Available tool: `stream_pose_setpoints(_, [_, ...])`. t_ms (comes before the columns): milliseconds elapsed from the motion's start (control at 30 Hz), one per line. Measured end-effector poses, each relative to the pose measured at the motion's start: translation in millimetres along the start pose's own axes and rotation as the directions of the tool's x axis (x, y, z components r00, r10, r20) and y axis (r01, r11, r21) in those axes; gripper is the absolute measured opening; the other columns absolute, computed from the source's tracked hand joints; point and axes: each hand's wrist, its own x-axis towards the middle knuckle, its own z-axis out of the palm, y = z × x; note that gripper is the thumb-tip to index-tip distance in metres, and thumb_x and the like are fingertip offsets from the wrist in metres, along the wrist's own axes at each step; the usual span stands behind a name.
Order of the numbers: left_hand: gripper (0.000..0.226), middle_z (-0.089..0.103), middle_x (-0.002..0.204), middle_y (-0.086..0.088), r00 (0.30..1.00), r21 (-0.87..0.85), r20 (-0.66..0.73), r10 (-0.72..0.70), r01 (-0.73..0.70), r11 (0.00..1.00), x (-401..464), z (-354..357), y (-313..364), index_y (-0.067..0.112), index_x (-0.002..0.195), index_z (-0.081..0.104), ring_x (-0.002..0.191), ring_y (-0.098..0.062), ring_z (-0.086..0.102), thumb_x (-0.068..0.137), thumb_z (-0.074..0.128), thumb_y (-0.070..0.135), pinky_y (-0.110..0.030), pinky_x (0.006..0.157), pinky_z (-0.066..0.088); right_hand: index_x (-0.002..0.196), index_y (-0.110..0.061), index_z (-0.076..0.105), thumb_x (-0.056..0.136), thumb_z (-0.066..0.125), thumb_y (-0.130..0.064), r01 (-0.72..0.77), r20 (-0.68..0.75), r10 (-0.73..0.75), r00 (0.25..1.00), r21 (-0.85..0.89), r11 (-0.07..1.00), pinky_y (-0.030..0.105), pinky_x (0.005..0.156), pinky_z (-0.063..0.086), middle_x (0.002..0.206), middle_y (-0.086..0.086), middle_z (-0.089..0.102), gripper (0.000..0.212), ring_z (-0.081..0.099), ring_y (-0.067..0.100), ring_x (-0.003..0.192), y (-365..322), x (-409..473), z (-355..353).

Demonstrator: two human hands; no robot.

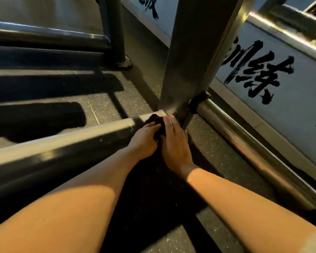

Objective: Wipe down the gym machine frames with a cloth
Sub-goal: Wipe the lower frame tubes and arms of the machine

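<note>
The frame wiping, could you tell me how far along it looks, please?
Done: nothing can be judged clean. In hand: the left hand and right hand hold the dark cloth where the low rail meets the upright post. Left: the round tube and far frame.

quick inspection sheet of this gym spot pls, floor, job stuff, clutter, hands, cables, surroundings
surface: dark speckled rubber floor, strong shadows across it
job's things: dark cloth bunched at the joint where the low horizontal frame bar meets the upright post
clutter: nothing seen
grippers: left hand and right hand both on the cloth, side by side; how far each grip closes round it is hard to tell
cables: nothing seen
surroundings: shiny round tube running along the floor to the right of the post; white wall panel with black brush lettering; another dark frame with an upright leg at upper left
</note>
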Motion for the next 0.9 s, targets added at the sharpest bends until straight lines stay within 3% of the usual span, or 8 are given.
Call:
stream_pose_setpoints(100, [0.040,0.052,0.139,-0.004,0.991,0.109,-0.127,0.045,-0.032,0.994,-22.5,-25.8,-18.2,0.018,0.131,0.057,0.128,-0.020,0.048,0.093,0.057,0.006,-0.035,0.108,0.039,0.155,-0.033,0.014,0.104,0.032,-0.039,-0.226,0.122,0.214,0.969,0.092,0.970,0.048,0.119,0.010,0.164,0.002,-0.001,0.054,0.002,0.034,0.148,-15.0,32.6,28.9])
stream_pose_setpoints(200, [0.035,0.056,0.129,-0.003,0.984,0.208,-0.174,0.050,-0.013,0.978,-38.3,-49.8,-39.3,0.018,0.122,0.062,0.116,-0.020,0.053,0.088,0.064,0.010,-0.035,0.100,0.045,0.152,-0.025,0.029,0.104,0.035,-0.040,-0.360,-0.002,0.362,0.932,0.087,0.929,0.044,0.120,0.004,0.162,0.006,0.015,0.051,0.003,0.033,0.148,-21.3,44.1,59.3])
stream_pose_setpoints(300, [0.047,0.050,0.133,-0.005,0.996,0.313,-0.087,-0.001,0.028,0.949,-44.7,-55.6,-51.2,0.016,0.128,0.057,0.118,-0.021,0.049,0.083,0.072,0.018,-0.036,0.101,0.043,0.147,-0.010,0.039,0.102,0.040,-0.025,-0.200,-0.158,0.208,0.965,0.064,0.978,0.039,0.122,0.005,0.156,0.012,0.032,0.047,0.013,0.030,0.148,-28.7,33.1,78.8])
stream_pose_setpoints(433, [0.050,0.047,0.134,-0.006,0.997,0.392,-0.070,0.020,0.009,0.920,-43.6,-53.6,-58.5,0.013,0.128,0.055,0.116,-0.022,0.047,0.082,0.073,0.020,-0.035,0.098,0.042,0.147,-0.010,0.035,0.094,0.049,-0.011,0.165,-0.044,-0.159,0.986,0.187,0.969,0.040,0.119,0.023,0.156,0.011,0.029,0.056,0.024,0.026,0.145,-15.0,21.5,68.0])
stream_pose_setpoints(600, [0.041,0.052,0.120,-0.001,0.995,0.409,-0.102,0.003,0.039,0.912,-32.0,-52.4,-59.5,0.016,0.117,0.062,0.099,-0.017,0.051,0.080,0.076,0.022,-0.029,0.085,0.042,0.129,-0.006,0.046,0.090,0.056,0.002,-0.052,-0.163,0.103,0.981,0.293,0.955,0.043,0.110,0.038,0.145,0.018,0.035,0.041,0.042,0.032,0.130,-0.2,77.2,44.2])
stream_pose_setpoints(700, [0.046,0.052,0.121,-0.002,0.996,0.428,-0.090,0.025,0.016,0.904,-31.6,-50.8,-60.8,0.017,0.122,0.060,0.102,-0.018,0.051,0.080,0.076,0.026,-0.031,0.087,0.043,0.123,-0.007,0.059,0.094,0.061,-0.015,0.080,-0.145,-0.062,0.988,0.124,0.989,0.033,0.107,0.036,0.139,0.011,0.049,0.030,0.048,0.028,0.127,7.1,83.2,51.8])
stream_pose_setpoints(800, [0.050,0.050,0.124,-0.002,0.997,0.426,-0.064,0.031,-0.001,0.905,-30.4,-51.7,-60.9,0.017,0.126,0.058,0.105,-0.019,0.051,0.080,0.076,0.028,-0.035,0.091,0.046,0.141,-0.018,0.049,0.102,0.046,-0.028,0.137,-0.056,-0.135,0.989,0.033,0.990,0.038,0.116,0.025,0.154,0.004,0.036,0.040,0.032,0.025,0.142,29.2,76.7,63.6])
stream_pose_setpoints(900, [0.052,0.050,0.125,-0.001,0.995,0.444,-0.095,0.039,0.008,0.896,-30.0,-50.1,-60.9,0.017,0.128,0.056,0.107,-0.020,0.052,0.081,0.075,0.028,-0.035,0.091,0.046,0.151,-0.027,0.034,0.106,0.031,-0.031,-0.066,0.003,0.066,0.998,0.023,0.998,0.041,0.122,0.010,0.164,0.000,0.011,0.045,0.005,0.019,0.151,29.6,102.0,62.3])
